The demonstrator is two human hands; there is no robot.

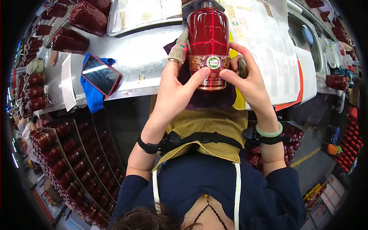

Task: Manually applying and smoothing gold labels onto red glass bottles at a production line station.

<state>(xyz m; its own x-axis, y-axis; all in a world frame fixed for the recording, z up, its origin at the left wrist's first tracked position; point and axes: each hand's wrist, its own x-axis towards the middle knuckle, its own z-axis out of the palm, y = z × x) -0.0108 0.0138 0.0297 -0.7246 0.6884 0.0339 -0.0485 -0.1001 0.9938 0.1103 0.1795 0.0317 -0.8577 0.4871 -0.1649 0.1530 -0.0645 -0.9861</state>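
A dark red glass bottle (209, 28) lies at the table's front edge, its neck pointing away from me. Red laser lines cross on its body. Round its lower part runs a brown and gold patterned band (197, 62) with a round green and white emblem (213, 62). My left hand (172, 89) grips the bottle from the left, its thumb pressed on the band and cloth covers on some fingers. From the right, my right hand (253, 84) holds it too, the thumb on the band near the emblem. Dark purple cloth (214, 100) shows beneath the bottle.
On the left are a phone (101, 74) on a blue cloth (93, 97), a white strip (68, 82) and more red bottles (69, 40). A tray (147, 15) stands behind; label sheets (274, 57) lie right. Racks of bottles (73, 161) stand below at left.
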